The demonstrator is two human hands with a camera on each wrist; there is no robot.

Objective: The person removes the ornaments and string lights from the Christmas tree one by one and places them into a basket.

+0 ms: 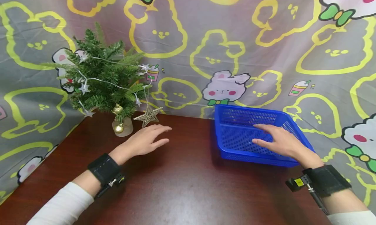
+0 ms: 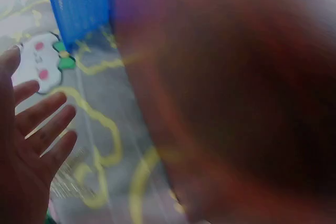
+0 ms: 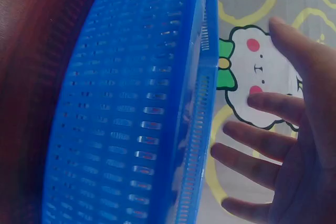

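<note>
My left hand, fingers stretched and thumb apart, hovers over the table just right of a small Christmas tree. A glittery gold star ornament hangs from the tree right behind that hand. In the left wrist view the fingers are spread with nothing between them. My right hand is above the right part of a blue plastic basket, fingers loosely extended. Beside the basket's slotted wall, the right wrist view shows the palm and spread fingers holding nothing.
The tree stands on a pale round base at the table's back left, with gold ball ornaments and a string of star lights. A patterned cloth hangs behind the brown table.
</note>
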